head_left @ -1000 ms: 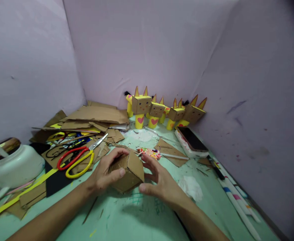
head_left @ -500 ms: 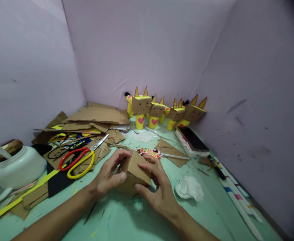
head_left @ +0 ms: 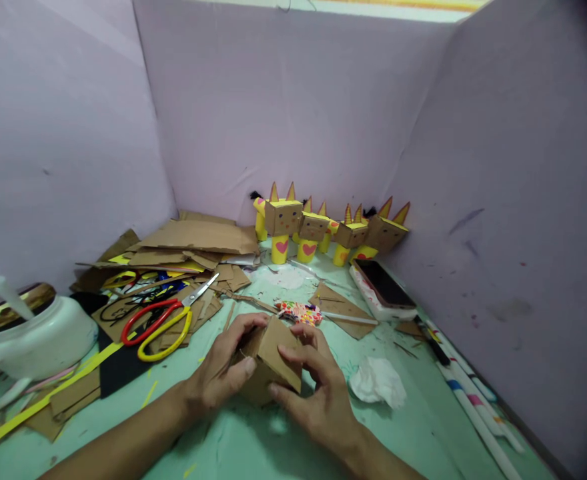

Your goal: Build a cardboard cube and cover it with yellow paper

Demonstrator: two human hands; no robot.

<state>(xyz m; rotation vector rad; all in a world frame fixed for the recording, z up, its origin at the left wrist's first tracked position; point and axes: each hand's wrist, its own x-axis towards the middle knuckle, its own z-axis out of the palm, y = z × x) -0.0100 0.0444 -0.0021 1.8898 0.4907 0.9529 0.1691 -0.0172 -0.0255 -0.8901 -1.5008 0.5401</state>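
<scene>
While the left hand (head_left: 223, 373) and the right hand (head_left: 318, 393) are cupping it, a cardboard box (head_left: 273, 357) is tilting above the desk's near edge

The left hand is curving around the left side of the cardboard box, its thumb resting on the near side and its fingers reaching over the far side. The right hand is pressing from the right, fingers bending over the upper face and thumb lying low on the near side. Both are holding the box between them with slightly spread fingers; whether its underside is touching the desk (head_left: 238, 443), I cannot tell.

Scissors (head_left: 186, 303) with 1 red and 1 yellow handle are lying to the left, pointing away over cardboard scraps. Toward the left edge, a white pot (head_left: 48, 333) is standing behind a yellow strip (head_left: 88, 367). A cardboard stack (head_left: 198, 237) is filling the far left corner, and 4 horned figures (head_left: 283, 220) are standing along the far edge. A phone (head_left: 386, 283) is resting on a white block (head_left: 391, 312) near the right edge, where markers (head_left: 478, 400) are lying lengthwise. Crumpled tissue (head_left: 378, 382) is sitting just beside the right hand.
</scene>
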